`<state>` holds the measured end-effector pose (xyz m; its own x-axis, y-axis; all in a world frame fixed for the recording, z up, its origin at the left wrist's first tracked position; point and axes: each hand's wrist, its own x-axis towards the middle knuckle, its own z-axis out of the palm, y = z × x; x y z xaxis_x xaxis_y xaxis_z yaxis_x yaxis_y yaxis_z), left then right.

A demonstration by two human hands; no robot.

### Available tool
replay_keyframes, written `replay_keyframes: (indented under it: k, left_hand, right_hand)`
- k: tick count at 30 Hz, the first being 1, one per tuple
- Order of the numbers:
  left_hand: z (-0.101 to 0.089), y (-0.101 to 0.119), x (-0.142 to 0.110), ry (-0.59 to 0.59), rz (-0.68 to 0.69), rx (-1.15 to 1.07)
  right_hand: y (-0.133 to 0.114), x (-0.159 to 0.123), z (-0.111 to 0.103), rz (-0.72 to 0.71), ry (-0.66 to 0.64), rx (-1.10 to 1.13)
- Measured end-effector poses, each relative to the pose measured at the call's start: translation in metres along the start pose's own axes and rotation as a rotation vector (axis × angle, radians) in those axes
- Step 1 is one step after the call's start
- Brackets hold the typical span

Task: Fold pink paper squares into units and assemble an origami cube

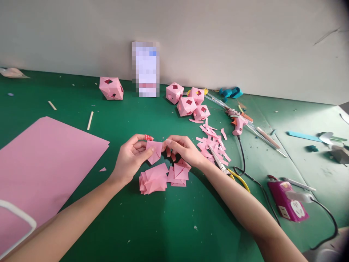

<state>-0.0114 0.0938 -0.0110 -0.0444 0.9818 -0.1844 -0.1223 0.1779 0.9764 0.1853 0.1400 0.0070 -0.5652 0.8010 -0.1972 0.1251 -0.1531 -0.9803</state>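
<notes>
My left hand [129, 154] grips a small folded pink paper piece [153, 154] between thumb and fingers, the thumb lying across its front. A red wrap circles one fingertip of that hand. My right hand [181, 147] is closed at the paper's upper right edge, thumb against fingers; the exact pinch is partly hidden. Just below the hands lie a fanned stack of pink paper pieces [154, 179] and a smaller pile of folded pink squares [177, 176], close under my right wrist.
A large pink sheet [51, 160] covers the left. Folded pink paper balls [187, 106] sit behind the hands, with another ball [111, 88] farther left. Right are pink scraps [211, 140], scissors [222, 165], a glue gun [240, 124] and a purple power strip [287, 202] with cords. A phone [147, 69] leans against the wall.
</notes>
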Motion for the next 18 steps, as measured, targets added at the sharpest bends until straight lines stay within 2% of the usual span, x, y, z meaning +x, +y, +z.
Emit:
replay_keyframes:
  k: [12, 18]
  left_hand:
    - [0.0019, 0.0022, -0.0029, -0.064, 0.024, 0.119]
    - [0.0021, 0.0026, -0.0034, -0.027, 0.048, 0.139]
  right_hand:
    - [0.0092, 0.0029, 0.0003, 0.039, 0.013, -0.018]
    - [0.0075, 0.002, 0.002, 0.029, 0.005, -0.063]
